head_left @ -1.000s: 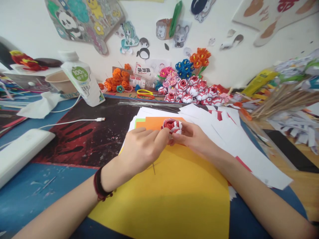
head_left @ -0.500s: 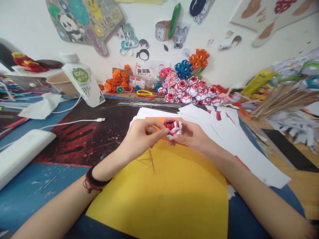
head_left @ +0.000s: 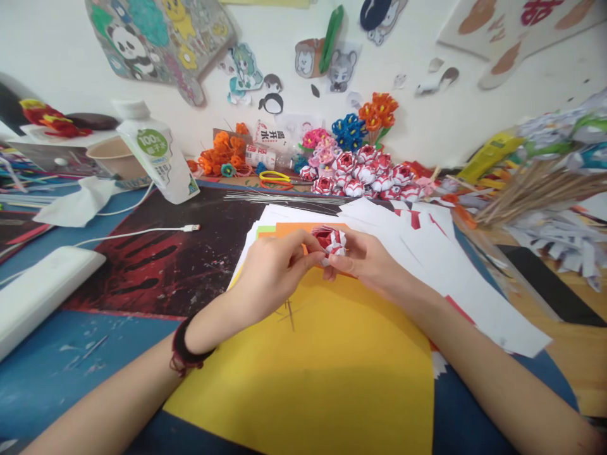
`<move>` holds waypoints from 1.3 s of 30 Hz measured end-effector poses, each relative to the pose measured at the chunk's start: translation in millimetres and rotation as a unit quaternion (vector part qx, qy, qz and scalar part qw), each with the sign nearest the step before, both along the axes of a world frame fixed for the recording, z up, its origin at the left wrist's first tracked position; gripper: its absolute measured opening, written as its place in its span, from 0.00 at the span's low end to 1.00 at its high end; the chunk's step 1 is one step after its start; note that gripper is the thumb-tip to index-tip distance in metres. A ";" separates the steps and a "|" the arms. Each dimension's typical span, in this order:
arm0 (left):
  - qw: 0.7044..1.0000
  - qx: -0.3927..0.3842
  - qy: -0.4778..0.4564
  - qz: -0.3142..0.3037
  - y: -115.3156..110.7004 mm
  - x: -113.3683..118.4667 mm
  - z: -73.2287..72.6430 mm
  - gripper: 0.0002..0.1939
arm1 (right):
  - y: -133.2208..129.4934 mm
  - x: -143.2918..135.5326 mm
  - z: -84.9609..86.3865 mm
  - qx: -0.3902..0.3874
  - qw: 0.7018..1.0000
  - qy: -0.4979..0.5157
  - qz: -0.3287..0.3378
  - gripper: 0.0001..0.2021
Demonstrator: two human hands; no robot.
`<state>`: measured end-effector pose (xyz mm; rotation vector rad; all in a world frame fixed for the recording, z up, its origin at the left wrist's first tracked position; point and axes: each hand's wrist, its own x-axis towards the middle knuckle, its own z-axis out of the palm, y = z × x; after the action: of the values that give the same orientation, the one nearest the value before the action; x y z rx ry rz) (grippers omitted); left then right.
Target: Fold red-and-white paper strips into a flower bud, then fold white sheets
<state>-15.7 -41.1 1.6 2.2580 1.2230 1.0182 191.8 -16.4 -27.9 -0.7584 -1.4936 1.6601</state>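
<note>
A small red and white paper flower (head_left: 335, 242) is held above the yellow sheet (head_left: 351, 366). My right hand (head_left: 367, 260) grips it from the right, thumb on its near side and fingers behind and below. The fingertips of my left hand (head_left: 279, 268) pinch together at the flower's left edge; they touch a petal there. Several thin wires (head_left: 290, 314) lie on the yellow sheet, partly under my left hand. An orange sheet (head_left: 291, 229) shows behind my hands.
Red and white paper flowers (head_left: 367, 172) are heaped at the back. White sheets (head_left: 403, 246) spread to the right. Yellow-handled scissors (head_left: 275, 177), a white bottle (head_left: 159, 151), a white power strip (head_left: 47, 291) and a cable plug (head_left: 191, 227) lie or stand further left.
My left hand has turned and shifted slightly toward the viewer and right, its fingers more closely pinched at the flower's edge. My right hand and the flower have hardly moved.
</note>
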 end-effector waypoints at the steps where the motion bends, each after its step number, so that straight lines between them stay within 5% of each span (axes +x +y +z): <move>1: 1.000 0.009 0.005 -0.002 -0.4 0.0 -0.2 0.04 | 0.0 -0.1 0.0 0.001 1.000 -0.003 0.004 0.26; 13: 0.968 0.216 0.101 0.074 -1.7 4.9 -14.1 0.07 | -0.8 -0.8 2.4 0.017 1.000 0.003 0.025 0.19; 21: 0.996 0.054 -0.069 0.023 -3.2 0.8 5.6 0.05 | -2.1 0.8 3.9 -0.001 1.000 0.023 0.021 0.19; 26: 0.996 0.020 -0.084 0.009 -0.3 -4.2 12.5 0.05 | -2.4 1.5 4.1 -0.002 0.999 0.021 0.031 0.17; 39: 0.982 0.180 0.064 0.011 5.8 -9.3 3.1 0.03 | -1.2 -0.2 6.4 0.025 1.000 -0.018 0.007 0.21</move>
<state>-25.0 -35.4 4.6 2.6248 1.1957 1.2005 191.7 -17.6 -21.5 -0.7567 -1.5622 1.6216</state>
